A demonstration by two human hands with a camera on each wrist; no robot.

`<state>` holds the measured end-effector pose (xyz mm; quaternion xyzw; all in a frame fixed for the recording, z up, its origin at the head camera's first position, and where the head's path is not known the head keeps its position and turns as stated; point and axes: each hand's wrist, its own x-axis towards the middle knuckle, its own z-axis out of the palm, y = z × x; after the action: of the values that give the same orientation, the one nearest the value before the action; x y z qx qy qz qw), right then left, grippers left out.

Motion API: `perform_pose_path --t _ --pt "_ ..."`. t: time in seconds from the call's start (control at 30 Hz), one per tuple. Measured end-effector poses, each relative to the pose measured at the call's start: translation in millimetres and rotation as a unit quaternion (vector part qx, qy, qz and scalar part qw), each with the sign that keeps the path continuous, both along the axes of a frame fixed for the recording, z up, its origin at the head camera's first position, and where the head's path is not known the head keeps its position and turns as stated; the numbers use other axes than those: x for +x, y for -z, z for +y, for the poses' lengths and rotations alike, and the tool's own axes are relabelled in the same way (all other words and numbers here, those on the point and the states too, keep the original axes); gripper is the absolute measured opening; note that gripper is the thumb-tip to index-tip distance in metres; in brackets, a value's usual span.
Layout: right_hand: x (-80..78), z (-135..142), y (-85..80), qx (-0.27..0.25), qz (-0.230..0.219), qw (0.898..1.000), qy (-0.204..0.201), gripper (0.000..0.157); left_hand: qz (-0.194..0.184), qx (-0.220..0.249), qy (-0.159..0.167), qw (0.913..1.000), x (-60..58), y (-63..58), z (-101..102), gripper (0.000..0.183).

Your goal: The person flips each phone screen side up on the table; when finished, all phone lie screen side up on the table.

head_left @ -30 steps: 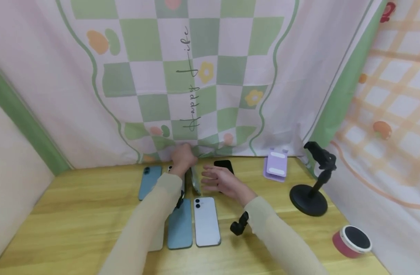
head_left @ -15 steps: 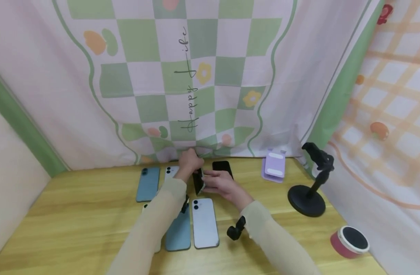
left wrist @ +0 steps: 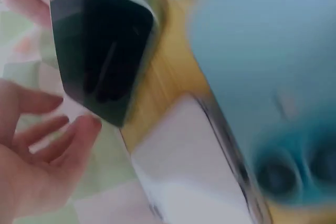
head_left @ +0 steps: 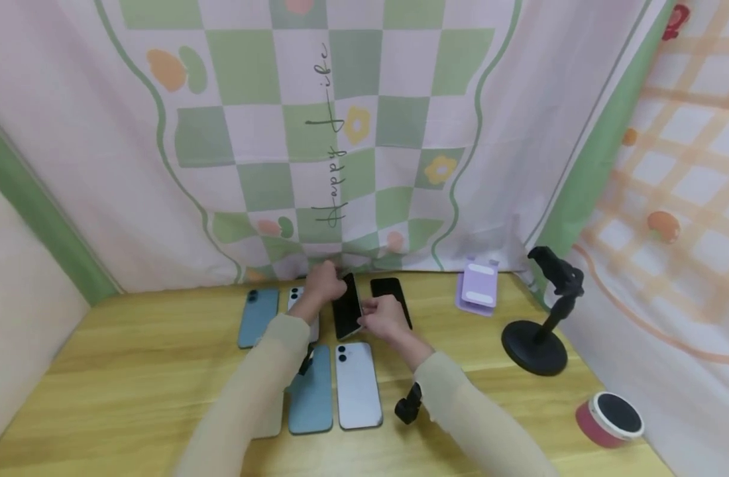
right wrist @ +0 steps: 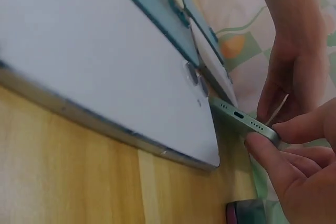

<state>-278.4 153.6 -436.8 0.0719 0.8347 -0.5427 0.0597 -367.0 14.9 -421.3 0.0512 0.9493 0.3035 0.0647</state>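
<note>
So right hand [head_left: 385,318] pinches dark-screened phone [head_left: 347,308] by its corner, left hand's [head_left: 325,282] fingers loosely parted alongside; best touch edges only.

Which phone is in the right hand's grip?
The dark-screened phone just left of the other dark-screened one in the head view. The right hand pinches its near right corner; no other phone is held.
</note>
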Motion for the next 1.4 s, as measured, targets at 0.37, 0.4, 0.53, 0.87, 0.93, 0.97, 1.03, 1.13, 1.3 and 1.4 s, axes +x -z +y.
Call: perform_pose_path --t 0.37,0.4,0.53,0.87,0.93,0.97,1.03,1.13,1.3,1.4 --pt "-2.8 2 4.1 0.195 0.018 0.976 -0.093 0.058 -0.043 -0.202 0.145 0.9677 9.3 7.4 -24 0.077" --pt "-4.0 1 4.5 0.208 0.017 0.972 -0.105 0.058 -0.042 -0.203 0.146 0.9673 8.8 9.5 -26 0.078" --pt "-6.6 0 6.4 0.254 0.028 0.959 -0.126 0.054 -0.043 -0.187 0.145 0.9706 6.7 16.7 -27 0.077" --pt "-7.7 -9 3.6 0.317 0.06 0.935 -0.148 0.052 -0.035 -0.157 0.147 0.9761 3.6 20.4 -26 0.075" --pt "-6.5 -11 2.5 0.332 0.062 0.929 -0.148 0.05 -0.037 -0.152 0.145 0.9769 3.1 20.2 -26 0.074" --pt "-6.2 -12 2.3 0.341 0.062 0.926 -0.147 0.05 -0.037 -0.149 0.145 0.9773 2.6 20.4 -25 0.074" --pt "-5.3 -13 2.3 0.364 0.062 0.918 -0.143 0.047 -0.037 -0.149 0.146 0.9772 2.5 20.8 -24 0.074" --pt "-4.7 -15 2.7 0.393 0.064 0.906 -0.142 0.045 -0.036 -0.151 0.148 0.9768 1.6 22.5 -22 0.075" --pt "-5.4 -14 4.1 0.41 0.065 0.898 -0.146 0.042 -0.034 -0.15 0.147 0.977 1.5 23.3 -21 0.074" --pt "-5.6 -13 3.1 0.424 0.066 0.891 -0.151 0.037 -0.028 -0.144 0.154 0.9772 1.3 24.8 -22 0.074"
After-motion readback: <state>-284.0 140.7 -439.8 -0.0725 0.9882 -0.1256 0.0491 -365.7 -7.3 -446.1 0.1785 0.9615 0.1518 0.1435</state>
